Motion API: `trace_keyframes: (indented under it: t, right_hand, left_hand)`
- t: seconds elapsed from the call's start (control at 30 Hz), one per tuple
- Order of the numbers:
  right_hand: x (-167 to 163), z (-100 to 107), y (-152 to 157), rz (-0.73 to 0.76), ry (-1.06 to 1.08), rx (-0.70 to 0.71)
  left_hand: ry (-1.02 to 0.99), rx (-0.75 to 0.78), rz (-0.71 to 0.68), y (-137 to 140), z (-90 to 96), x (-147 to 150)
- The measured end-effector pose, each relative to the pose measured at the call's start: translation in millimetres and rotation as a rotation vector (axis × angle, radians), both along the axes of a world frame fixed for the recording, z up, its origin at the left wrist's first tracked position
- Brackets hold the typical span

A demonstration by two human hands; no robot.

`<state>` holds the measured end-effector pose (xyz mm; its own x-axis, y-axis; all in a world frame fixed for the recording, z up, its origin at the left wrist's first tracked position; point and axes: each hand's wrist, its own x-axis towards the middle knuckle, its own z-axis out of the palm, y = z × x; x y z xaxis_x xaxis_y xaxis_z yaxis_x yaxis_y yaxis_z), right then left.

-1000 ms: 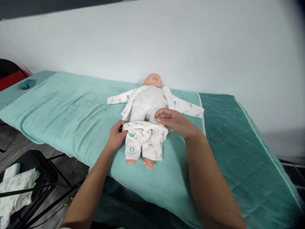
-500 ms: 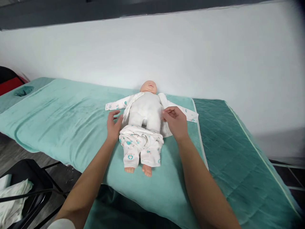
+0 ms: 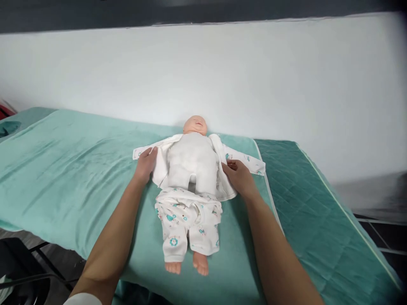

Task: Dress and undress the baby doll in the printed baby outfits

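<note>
I count two hands, my left hand [image 3: 146, 165] and right hand [image 3: 239, 178]; one baby doll [image 3: 190, 159] between their fingers [image 3: 154, 155]; one jacket [image 3: 162, 165] against them, with two sleeves [image 3: 246, 159]; one pair of printed trousers [image 3: 190, 209] and two doll feet [image 3: 200, 263] below them.

We see white trousers [image 3: 174, 220] and a white jacket [image 3: 226, 187] printed in teal with fainter pink, a white-bodied, pink-headed doll [image 3: 190, 161], a pale green sheet [image 3: 79, 169], darker green quilted bedding [image 3: 305, 212] and a chair [image 3: 14, 262], apparently black.
</note>
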<state>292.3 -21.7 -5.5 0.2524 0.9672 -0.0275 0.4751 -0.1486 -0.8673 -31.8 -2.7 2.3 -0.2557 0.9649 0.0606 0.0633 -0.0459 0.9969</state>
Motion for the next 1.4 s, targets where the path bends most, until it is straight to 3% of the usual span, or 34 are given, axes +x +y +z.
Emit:
trace_keyframes:
  t: [0.1, 0.27, 0.37, 0.53, 0.63, 0.7, 0.77, 0.8, 0.93, 1.1, 1.23, 1.4]
  right_hand:
    - [5, 8, -5, 0.042, 0.048, -0.074]
    - [26, 14, -7, 0.000, 0.064, -0.103]
    - [44, 12, -4, -0.031, -0.182, -0.150]
    - [67, 9, -6, 0.059, -0.596, -0.318]
    - [54, 13, -16, 0.028, -0.734, -0.261]
    - [32, 20, -25, 0.031, -0.789, -0.043]
    - [6, 28, -33, 0.160, -0.754, 0.200]
    - [-5, 31, -36, 0.260, -0.719, 0.251]
    - [-25, 33, -40, 0.495, -0.617, 0.097]
    - [-13, 26, -35, 0.756, -0.295, -0.081]
    - [-12, 26, -37, 0.852, -0.156, -0.209]
    - [-15, 27, -37, 0.834, -0.098, -0.264]
  left_hand:
    - [-0.004, -0.131, 0.078, 1, -1.8, -26]
    - [0.650, -0.224, 0.226, 1, -4.2, -51]
    - [0.895, -0.314, 0.223, -6, -1.8, -49]
    - [1.051, -0.424, 0.217, -23, 1.8, -46]
    - [1.108, -0.371, 0.259, -27, 0.4, -43]
    - [1.148, -0.210, 0.316, -27, -0.8, -39]
    - [1.179, 0.015, 0.328, -25, -1.3, -31]
    - [1.187, 0.120, 0.296, -22, -1.3, -26]
    - [1.149, 0.347, 0.076, -7, -0.4, -7]
    - [1.157, 0.324, -0.051, 19, 2.6, 13]
    - [1.147, 0.284, 0.008, 40, 3.5, 16]
    - [0.931, 0.122, 0.168, 61, -2.1, -1]
